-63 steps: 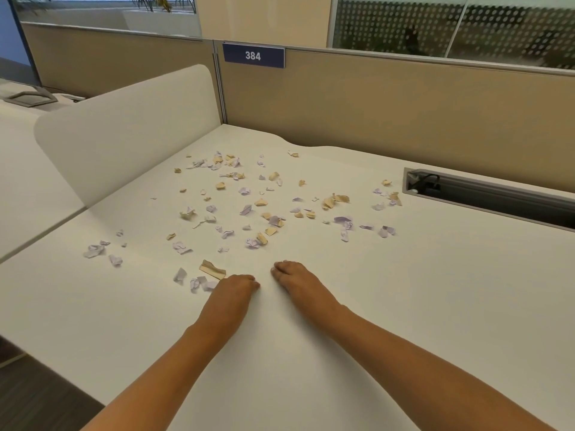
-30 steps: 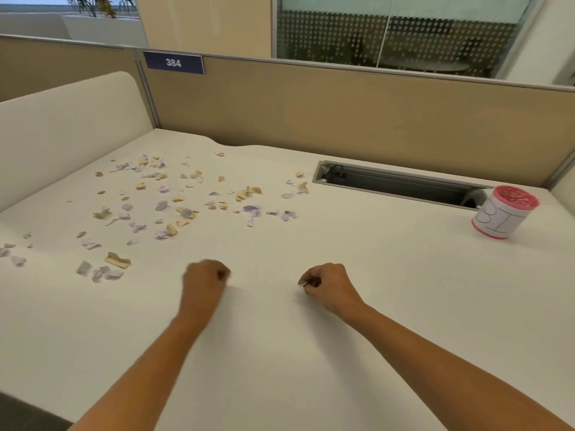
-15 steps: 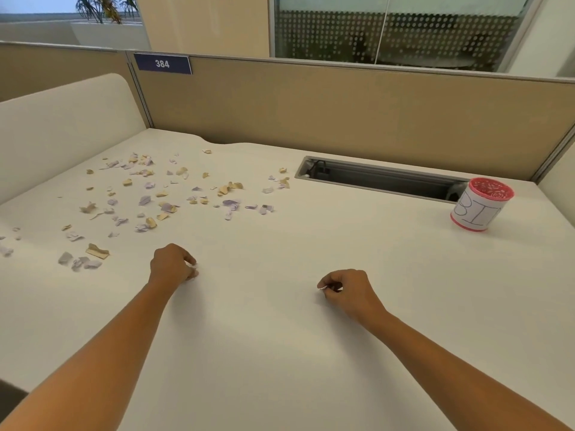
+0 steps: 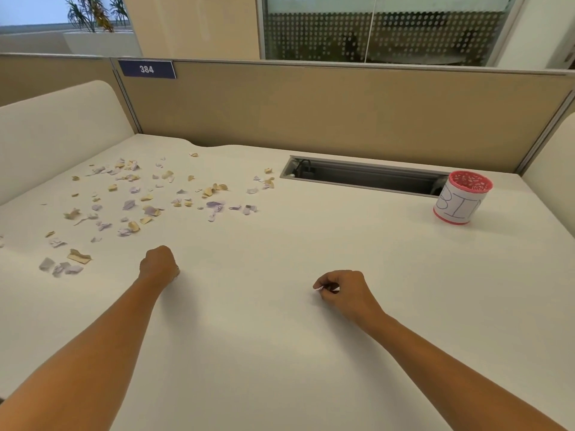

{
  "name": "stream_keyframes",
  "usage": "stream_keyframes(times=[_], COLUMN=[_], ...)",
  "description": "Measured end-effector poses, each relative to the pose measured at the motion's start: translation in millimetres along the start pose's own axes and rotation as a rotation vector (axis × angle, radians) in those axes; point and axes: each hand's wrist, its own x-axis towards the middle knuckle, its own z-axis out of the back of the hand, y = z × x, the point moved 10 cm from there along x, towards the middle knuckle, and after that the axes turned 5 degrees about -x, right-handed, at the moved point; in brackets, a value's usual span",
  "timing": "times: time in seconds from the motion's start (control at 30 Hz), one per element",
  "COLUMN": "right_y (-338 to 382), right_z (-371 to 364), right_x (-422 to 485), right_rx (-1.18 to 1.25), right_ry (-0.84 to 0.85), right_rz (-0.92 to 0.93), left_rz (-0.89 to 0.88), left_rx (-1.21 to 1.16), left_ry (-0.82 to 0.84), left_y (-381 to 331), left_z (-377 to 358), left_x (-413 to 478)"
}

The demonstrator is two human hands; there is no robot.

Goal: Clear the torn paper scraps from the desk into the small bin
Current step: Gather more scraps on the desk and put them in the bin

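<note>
Several torn paper scraps (image 4: 149,203), purple and tan, lie scattered over the left half of the white desk (image 4: 311,250). The small bin (image 4: 460,199), white with a red rim and "BIN" written on it, stands at the far right. My left hand (image 4: 158,265) is curled into a fist near the scraps, a bit of pale paper showing at its fingers. My right hand (image 4: 342,290) hovers over the middle of the desk, fingers curled, pinching a small pale scrap (image 4: 318,288) that sticks out to the left.
A long open cable slot (image 4: 357,175) runs along the back of the desk, just left of the bin. Tan partition panels (image 4: 311,113) close off the back, and a white divider (image 4: 56,129) stands at the left.
Both hands closed into fists on scraps near the pile. My view swung right, bringing the bin into sight, and my right hand moved away from my left toward the desk's middle.
</note>
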Motion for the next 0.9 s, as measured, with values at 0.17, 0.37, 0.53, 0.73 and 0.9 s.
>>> stream_keyframes(times=[0.17, 0.37, 0.53, 0.73, 0.9], right_y=[-7.0, -24.6, -45.4, -67.1, -79.2], right_z=[8.5, 30.0, 57.9, 109.9, 170.1], right_x=[-1.5, -3.8, -4.8, -1.8, 15.1], right_rx=[-0.002, -0.014, -0.025, -0.024, -0.050], right_ry=[-0.012, -0.055, -0.114, -0.226, -0.338], right_rz=[0.008, -0.013, -0.049, -0.084, -0.115], left_rz=[-0.039, -0.234, -0.409, -0.521, -0.588], left_rx=[0.111, 0.040, -0.103, -0.286, -0.323], left_ry=[0.030, 0.091, 0.190, 0.406, 0.518], left_y=[-11.2, -66.9, -150.0, -245.4, -312.6], left_z=[-11.4, -44.2, -71.3, -111.2, -145.3], left_x=[-9.3, -39.6, -77.0, -110.2, -136.1])
